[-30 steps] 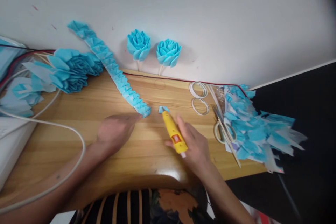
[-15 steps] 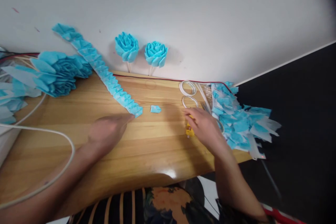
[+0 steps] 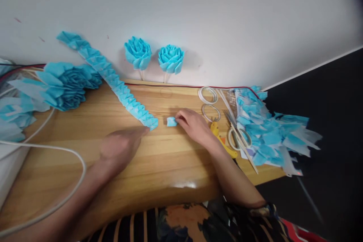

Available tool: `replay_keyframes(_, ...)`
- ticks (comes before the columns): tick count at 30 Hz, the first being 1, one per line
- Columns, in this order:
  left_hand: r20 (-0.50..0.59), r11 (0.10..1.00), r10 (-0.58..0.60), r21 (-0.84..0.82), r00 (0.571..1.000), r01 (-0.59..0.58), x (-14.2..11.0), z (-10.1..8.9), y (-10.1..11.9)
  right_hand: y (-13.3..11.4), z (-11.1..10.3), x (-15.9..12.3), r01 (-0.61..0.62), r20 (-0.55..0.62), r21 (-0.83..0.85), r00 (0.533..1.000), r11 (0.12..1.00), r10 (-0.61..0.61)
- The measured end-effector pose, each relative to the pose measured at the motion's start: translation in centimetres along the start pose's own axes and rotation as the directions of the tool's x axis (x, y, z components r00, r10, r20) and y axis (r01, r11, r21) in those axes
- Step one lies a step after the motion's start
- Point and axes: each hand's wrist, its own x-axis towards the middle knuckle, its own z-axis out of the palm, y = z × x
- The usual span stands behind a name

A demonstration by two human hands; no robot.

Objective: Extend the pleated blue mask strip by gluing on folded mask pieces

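Observation:
A long pleated strip of light blue crepe paper (image 3: pixel 123 94) runs diagonally from the wall down onto the wooden table. At its near end, my left hand (image 3: pixel 121 145) is closed, thumb and index finger at the lower edge of the strip. My right hand (image 3: pixel 195 126) pinches the right end of a small folded piece of blue paper (image 3: pixel 171 121), which lies just right of the strip's end. Beneath my right wrist rests a yellow glue gun (image 3: pixel 221 140), partly covered by the forearm.
Two blue paper roses (image 3: pixel 138 53) on sticks lean at the wall. More blue paper roses (image 3: pixel 68 85) lie left, near a white cable (image 3: pixel 81 159). Tape rolls (image 3: pixel 208 95), scissors (image 3: pixel 239 138), wooden sticks (image 3: pixel 248 155) and a heap of blue paper pieces (image 3: pixel 269 134) occupy the right side.
My right hand has moved left from the yellow glue gun to the small folded piece and taken its end. My left hand stays at the strip's end. The view has shifted slightly.

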Motion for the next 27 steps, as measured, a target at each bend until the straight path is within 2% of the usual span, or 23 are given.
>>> replay_keyframes(3, 0.025, 1.000, -0.006, -0.027, 1.000, 0.007, 0.0, -0.3, 0.1, -1.1, -0.1, 0.1, 0.172, 0.050, 0.080, 0.983, 0.982, -0.176)
replay_keyframes(5, 0.058, 0.999, -0.020, -0.025, 0.998, 0.021, 0.1, -0.5, 0.3, -2.0, 0.0, 0.4, 0.227, 0.085, 0.076, 0.969, 0.971, -0.233)
replay_keyframes(11, 0.096, 0.999, -0.029, -0.031, 0.995, 0.032, 0.1, -0.9, 0.5, -2.9, 1.1, 1.4, 0.245, 0.090, -0.036, 0.966, 0.969, -0.241)
replay_keyframes(18, -0.001, 0.997, -0.022, -0.080, 1.000, 0.022, -0.1, -0.7, 0.2, -2.5, 2.1, 1.4, 0.275, 0.063, -0.135, 0.961, 0.952, -0.269)
replay_keyframes(23, -0.015, 0.987, -0.101, -0.131, 0.995, 0.098, -0.2, -0.9, 0.2, -2.4, 2.3, 1.3, 0.303, 0.054, -0.158, 0.953, 0.940, -0.299)
replay_keyframes(27, -0.027, 0.994, -0.052, -0.097, 0.998, 0.049, -0.3, -0.7, 0.3, -2.3, 2.4, 1.4, 0.315, 0.046, -0.182, 0.949, 0.932, -0.312)
